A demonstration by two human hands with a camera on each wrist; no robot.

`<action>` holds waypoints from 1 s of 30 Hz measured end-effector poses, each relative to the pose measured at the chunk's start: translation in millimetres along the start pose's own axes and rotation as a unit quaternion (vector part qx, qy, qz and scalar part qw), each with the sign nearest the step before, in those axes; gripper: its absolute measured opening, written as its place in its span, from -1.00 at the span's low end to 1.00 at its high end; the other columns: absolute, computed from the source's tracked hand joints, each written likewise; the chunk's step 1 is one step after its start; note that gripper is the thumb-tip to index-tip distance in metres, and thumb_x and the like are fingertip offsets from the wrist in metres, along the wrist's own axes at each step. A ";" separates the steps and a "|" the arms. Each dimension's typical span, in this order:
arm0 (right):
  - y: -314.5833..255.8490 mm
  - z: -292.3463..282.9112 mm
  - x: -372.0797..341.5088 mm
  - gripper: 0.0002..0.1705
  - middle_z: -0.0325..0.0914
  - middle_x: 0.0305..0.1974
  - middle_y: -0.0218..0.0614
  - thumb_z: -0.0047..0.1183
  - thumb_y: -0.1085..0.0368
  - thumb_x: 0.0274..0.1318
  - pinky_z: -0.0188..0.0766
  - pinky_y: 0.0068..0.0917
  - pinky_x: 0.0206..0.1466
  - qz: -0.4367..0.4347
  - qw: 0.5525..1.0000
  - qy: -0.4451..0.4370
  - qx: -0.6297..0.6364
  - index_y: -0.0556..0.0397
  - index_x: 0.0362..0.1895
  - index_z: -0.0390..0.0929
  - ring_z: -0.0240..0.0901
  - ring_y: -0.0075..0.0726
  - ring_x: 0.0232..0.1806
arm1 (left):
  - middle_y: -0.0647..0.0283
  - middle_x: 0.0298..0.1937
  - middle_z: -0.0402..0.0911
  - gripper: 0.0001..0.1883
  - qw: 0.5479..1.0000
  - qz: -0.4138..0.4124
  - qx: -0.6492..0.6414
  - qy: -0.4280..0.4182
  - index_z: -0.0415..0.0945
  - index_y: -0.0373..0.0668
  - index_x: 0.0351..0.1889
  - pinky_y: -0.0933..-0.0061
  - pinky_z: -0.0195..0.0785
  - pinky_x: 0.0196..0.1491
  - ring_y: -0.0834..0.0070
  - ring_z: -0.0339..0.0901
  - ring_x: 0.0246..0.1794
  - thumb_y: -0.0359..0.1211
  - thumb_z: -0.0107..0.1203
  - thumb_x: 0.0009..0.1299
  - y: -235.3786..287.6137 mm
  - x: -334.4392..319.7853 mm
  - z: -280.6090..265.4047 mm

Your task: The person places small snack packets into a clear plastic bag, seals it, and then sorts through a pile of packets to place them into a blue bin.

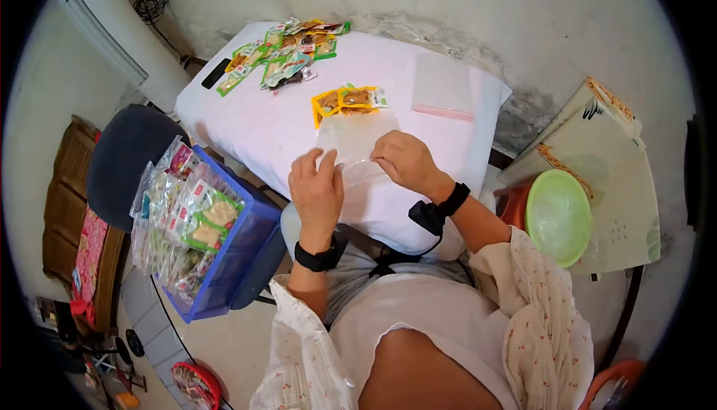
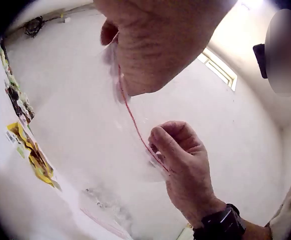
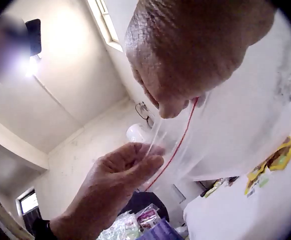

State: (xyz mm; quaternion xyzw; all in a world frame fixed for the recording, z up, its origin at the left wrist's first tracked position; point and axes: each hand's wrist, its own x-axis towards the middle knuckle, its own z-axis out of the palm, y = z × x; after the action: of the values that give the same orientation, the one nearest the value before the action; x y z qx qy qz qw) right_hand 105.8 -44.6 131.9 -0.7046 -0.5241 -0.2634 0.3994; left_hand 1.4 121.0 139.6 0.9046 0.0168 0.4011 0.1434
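Pinches a clear bag (image 1: 351, 140) with both hands, one toward each side of its near edge. Grips with the left hand (image 1: 317, 186) between thumb and fingers, held narrow on the thin plastic, as seen best from the right wrist. Pinches likewise with the right hand (image 1: 407, 160), with thumb and curled fingers drawn close together on the same edge. Leaves a stretch of plastic bare between the two grips.

Looks thin, see-through and slightly milky, with small glints and creases near the fingers. Bears a slender red line (image 3: 178, 147), running in a curve from one hand toward the other in both wrist views.

Lies between and ahead of the hands, over the near part of the white-covered table (image 1: 246, 122). Reaches forward from the fingers toward a few yellow packets (image 1: 358, 97), just beyond in the head view; cannot tell whether touching them.

Farther back on the table, toward the left: a heap of packets (image 1: 299, 48) in mixed colours, with a black slab (image 1: 216, 73) beside it. Toward the right: flat clear plastic (image 1: 441, 87) with a reddish edge. Left of the table: a blue basket (image 1: 224, 264) full of bagged packets (image 1: 205, 216).
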 end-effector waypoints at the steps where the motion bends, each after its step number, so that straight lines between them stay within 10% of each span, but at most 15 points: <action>1: 0.3 -0.9 -1.1 -0.87 0.45 -0.40 -0.34 0.14 0.40 -0.11 0.36 -0.35 -0.30 -0.012 1.000 -0.016 -0.004 0.01 -0.44 0.44 0.43 -0.20 -0.32 | 0.23 -0.29 0.51 -0.75 1.000 -0.002 -0.006 -0.012 0.57 -0.15 -0.24 0.30 0.33 -0.25 0.28 0.46 -0.26 -0.49 0.19 0.07 -5.0 -4.4 4.9; 11: 29.1 14.6 2.2 -0.83 0.49 -0.33 -0.27 0.13 0.35 -0.03 0.36 -0.36 -0.24 0.025 1.000 0.000 -0.007 0.07 -0.31 0.48 0.43 -0.14 -0.27 | 0.18 -0.46 0.40 -0.66 0.984 -0.138 -0.110 -0.016 0.57 -0.17 -0.06 0.43 0.30 -0.39 0.34 0.41 -0.46 -0.57 0.09 0.18 -35.2 -20.4 11.9; 13: 58.0 32.9 -0.1 -0.79 0.50 -0.28 -0.22 0.11 0.40 -0.03 0.38 -0.38 -0.24 0.209 0.967 0.107 0.097 0.15 -0.25 0.46 0.44 -0.12 -0.27 | 0.18 -0.47 0.38 -0.63 0.983 -0.144 -0.114 0.017 0.56 -0.16 -0.01 0.45 0.28 -0.39 0.35 0.39 -0.48 -0.59 0.07 0.19 -41.7 -24.9 11.2; 21: 186.1 92.9 -14.3 -0.32 0.17 0.27 -0.08 -0.03 0.50 -0.11 0.19 -0.18 0.19 0.192 0.912 -0.225 -0.283 -0.02 0.23 0.24 0.07 0.04 0.30 | 0.15 -0.45 0.40 -0.59 0.981 -0.172 -0.069 0.062 0.53 -0.23 0.03 0.43 0.27 -0.35 0.32 0.37 -0.45 -0.62 0.04 0.18 -61.5 -56.4 3.9; 30: 182.8 68.3 -14.4 -0.71 0.58 -0.28 -0.11 -0.14 0.40 0.10 0.40 -0.20 -0.17 0.309 0.948 -0.040 -0.069 0.06 -0.08 0.52 0.50 -0.03 -0.20 | 0.14 -0.42 0.40 -0.52 0.976 -0.184 -0.111 0.032 0.52 -0.20 0.05 0.47 0.29 -0.32 0.34 0.38 -0.43 -0.65 -0.03 0.13 -64.2 -62.9 20.7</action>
State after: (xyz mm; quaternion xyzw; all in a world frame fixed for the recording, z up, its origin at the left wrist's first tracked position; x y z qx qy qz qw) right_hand 271.6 -19.0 31.1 -0.8680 -0.2768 -0.1341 0.3899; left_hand -20.7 168.3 63.6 0.8510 0.1435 0.3963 0.3134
